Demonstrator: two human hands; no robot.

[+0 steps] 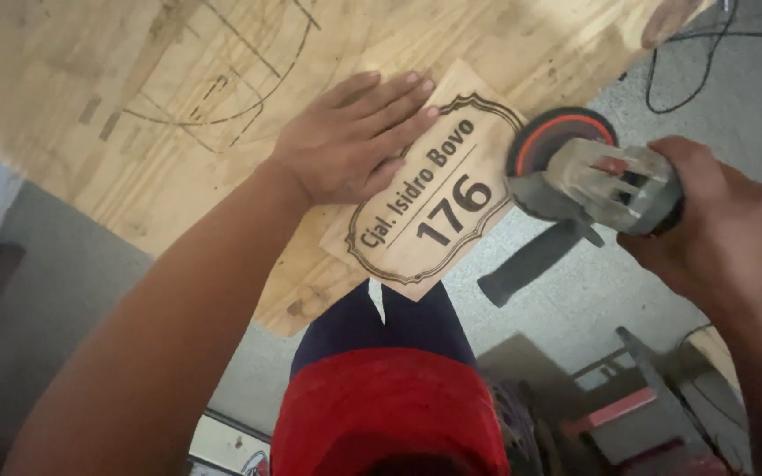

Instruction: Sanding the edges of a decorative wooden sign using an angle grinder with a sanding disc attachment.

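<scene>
My left hand (pixel 350 141) lies flat, fingers together, on a small wooden sign plaque (pixel 434 198) with a dark engraved border and lettering. The plaque rests at the edge of a large plywood board (pixel 134 97) and overhangs it. My right hand (pixel 716 220) grips a grey angle grinder (pixel 606 181). Its round disc with an orange ring (pixel 557 141) sits against the plaque's right edge. A black side handle (pixel 531 264) sticks out below the grinder.
Pencil lines and curves are drawn on the plywood. Below the board are a grey concrete floor (pixel 575 300), my red shirt and dark trousers, black cables (pixel 707 53) at top right, and a red and grey metal frame (pixel 637 405) at bottom right.
</scene>
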